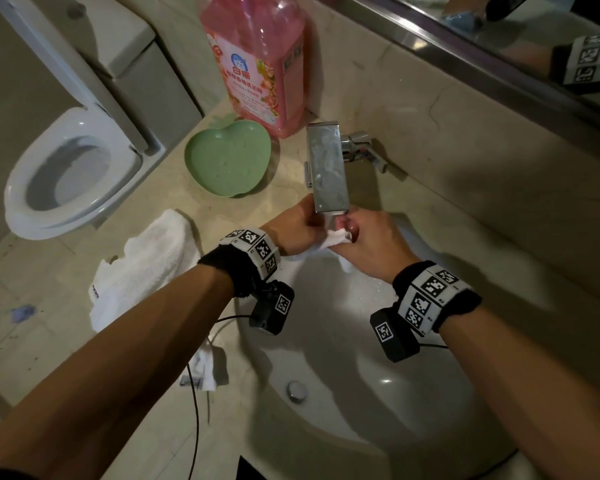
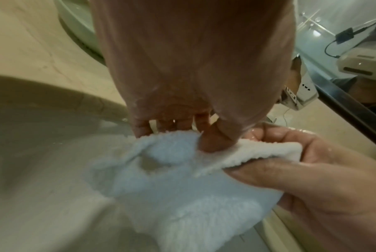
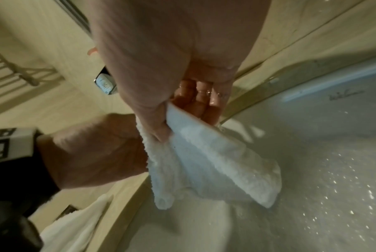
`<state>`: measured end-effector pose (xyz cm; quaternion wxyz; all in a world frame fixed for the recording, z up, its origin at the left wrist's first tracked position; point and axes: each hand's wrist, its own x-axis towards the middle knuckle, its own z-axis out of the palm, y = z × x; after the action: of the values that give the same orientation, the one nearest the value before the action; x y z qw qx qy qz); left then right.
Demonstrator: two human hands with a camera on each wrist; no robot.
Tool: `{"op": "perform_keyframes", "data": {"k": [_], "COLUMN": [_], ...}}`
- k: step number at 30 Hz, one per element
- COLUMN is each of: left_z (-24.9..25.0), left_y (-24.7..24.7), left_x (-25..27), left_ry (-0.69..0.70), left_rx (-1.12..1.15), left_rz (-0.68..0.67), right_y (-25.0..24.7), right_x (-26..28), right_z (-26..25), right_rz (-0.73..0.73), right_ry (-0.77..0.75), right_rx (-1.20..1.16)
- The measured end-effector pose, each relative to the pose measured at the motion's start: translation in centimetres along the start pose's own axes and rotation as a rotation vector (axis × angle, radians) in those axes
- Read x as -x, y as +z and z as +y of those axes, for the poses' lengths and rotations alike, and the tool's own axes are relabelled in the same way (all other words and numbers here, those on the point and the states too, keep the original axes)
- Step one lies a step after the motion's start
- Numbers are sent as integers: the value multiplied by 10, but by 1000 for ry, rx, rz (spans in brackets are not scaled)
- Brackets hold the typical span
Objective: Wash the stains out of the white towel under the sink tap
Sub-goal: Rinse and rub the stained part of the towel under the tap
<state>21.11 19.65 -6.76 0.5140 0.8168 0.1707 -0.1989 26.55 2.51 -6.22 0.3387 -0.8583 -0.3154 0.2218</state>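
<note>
A wet white towel (image 1: pixel 336 238) is held just under the spout of the chrome tap (image 1: pixel 328 168), over the white sink (image 1: pixel 329 344). My left hand (image 1: pixel 297 225) pinches one side of the towel (image 2: pixel 178 179) between thumb and fingers. Close beside it, my right hand (image 1: pixel 368 237) grips the other side, its thumb pressed on the towel (image 3: pixel 204 162). The rest of the cloth hangs down into the basin. Water drops speckle the basin wall. I cannot make out any stains or the water stream itself.
A second white towel (image 1: pixel 142 268) lies crumpled on the beige counter left of the sink. A green apple-shaped dish (image 1: pixel 227 161) and a large pink detergent bottle (image 1: pixel 257 60) stand behind it. A toilet (image 1: pixel 66 174) is at far left, a mirror (image 1: pixel 499 32) along the back wall.
</note>
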Motion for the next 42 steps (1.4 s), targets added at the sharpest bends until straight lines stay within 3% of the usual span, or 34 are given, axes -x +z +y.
{"op": "perform_keyframes", "data": {"k": [5,12,18,24,28,32,36,40,42], "left_z": [-8,-13,-18,-21,-29,-40,-45,-35,-25], "left_y": [1,-4,-28,-48,-58,-63,-56,-43,-34], "left_x": [-1,-1,16,37,45,55,57,47,39], "left_ry": [-1,-194,-131,94,17,-22,43,54,-17], "left_rx": [-320,-329,-594,-534,-435,-258,-475,-428,-351], "left_rz": [-43,163,144,41,35,49,88,231,213], "right_y": [-11,-16,-14,-2,6,15,23,27,28], "right_x": [3,3,1,-7,-17,-26,-33,-32,-31], "right_z": [4,6,12,6,-3,-11,-12,-8,-8], "right_rz": [70,71,67,37,-42,3,27,92,109], "right_ry": [43,84,142,245,262,204,251,260,234], "right_rx": [-154,-180,-138,-153,-263,-288,-254,-171,-166]}}
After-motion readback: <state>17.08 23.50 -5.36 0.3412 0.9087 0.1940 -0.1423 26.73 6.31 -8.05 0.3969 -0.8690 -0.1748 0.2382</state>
